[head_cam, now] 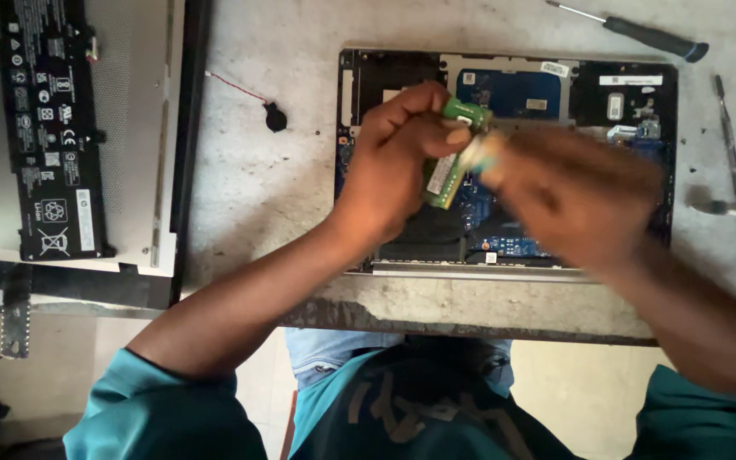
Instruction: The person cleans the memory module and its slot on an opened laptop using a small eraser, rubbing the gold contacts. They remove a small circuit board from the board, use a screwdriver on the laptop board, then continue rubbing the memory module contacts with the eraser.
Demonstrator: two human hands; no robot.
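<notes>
Lit evenly and softly from above, fairly bright across the grey workbench [283, 170], dimmer below its front edge. Faint, short shadows beside the screwdriver [641, 36] near the far right corner. Heavily motion-blurred at the right hand [572, 200]; sharper at the left hand [398, 162] and green memory module [449, 166]. Mild glare on the silver laptop cover [142, 128] at the left edge

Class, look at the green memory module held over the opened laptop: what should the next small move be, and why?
Probably steady the right hand first. The left hand pinches the green memory module above the open laptop, and the right hand meets its upper end but is motion-blurred, so its grip cannot be judged. A still two-handed hold seems wise over the exposed blue board.
</notes>
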